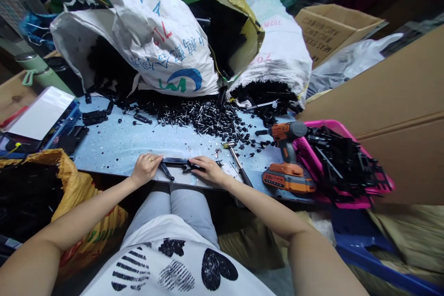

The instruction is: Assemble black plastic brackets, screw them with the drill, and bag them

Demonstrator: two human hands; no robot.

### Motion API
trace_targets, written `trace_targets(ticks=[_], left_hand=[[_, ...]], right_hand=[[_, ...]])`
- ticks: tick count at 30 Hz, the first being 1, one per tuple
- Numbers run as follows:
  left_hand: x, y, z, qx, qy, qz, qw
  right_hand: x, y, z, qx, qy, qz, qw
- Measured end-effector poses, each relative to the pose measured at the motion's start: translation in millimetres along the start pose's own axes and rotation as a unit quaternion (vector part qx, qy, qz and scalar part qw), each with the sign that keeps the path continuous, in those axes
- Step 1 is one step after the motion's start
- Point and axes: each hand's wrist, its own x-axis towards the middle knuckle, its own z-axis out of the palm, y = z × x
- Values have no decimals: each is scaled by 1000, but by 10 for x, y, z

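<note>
A long, flat black plastic bar (176, 160) lies level between my hands at the table's front edge. My left hand (145, 168) pinches its left end. Closed around the right end is my right hand (207, 169), with other small black parts under and beside its fingers. A short black piece (167, 171) slants down from the bar near my left hand; whether it is joined to the bar, I cannot tell. To the right of my right hand lies a hammer (238, 161) with a dark grip.
Behind my hands spreads a heap of small black knobs with metal pins (208, 118). White sacks (166, 51) of black parts stand behind it. On the right are an orange cordless drill (286, 162) and a pink basket (378, 187) of black strips. A yellow sack (74, 189) stands left.
</note>
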Motion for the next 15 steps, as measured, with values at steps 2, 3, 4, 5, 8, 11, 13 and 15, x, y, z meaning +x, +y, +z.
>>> trace_targets(ticks=[2, 3, 4, 5, 8, 11, 13, 15], left_hand=[[0, 25, -28, 14, -15, -21, 1000], [17, 52, -32, 25, -19, -25, 999], [50, 90, -24, 34, -26, -14, 999], [100, 135, -5, 39, -40, 14, 998], [341, 279, 91, 34, -111, 115, 987], [606, 347, 149, 30, -173, 100, 979], [725, 332, 130, 15, -197, 62, 978], [795, 296, 80, -17, -213, 36, 976]], right_hand=[[3, 21, -55, -47, -21, -4, 999], [0, 36, -76, -82, -29, -1, 996], [-5, 54, -88, -121, -34, 9, 992], [-11, 72, -90, -159, -37, 26, 986], [-19, 110, -61, -235, -53, 82, 967], [11, 96, -78, -251, -65, 99, 961], [47, 61, -148, -235, -68, 90, 966], [85, 24, -233, -197, -80, 75, 974]])
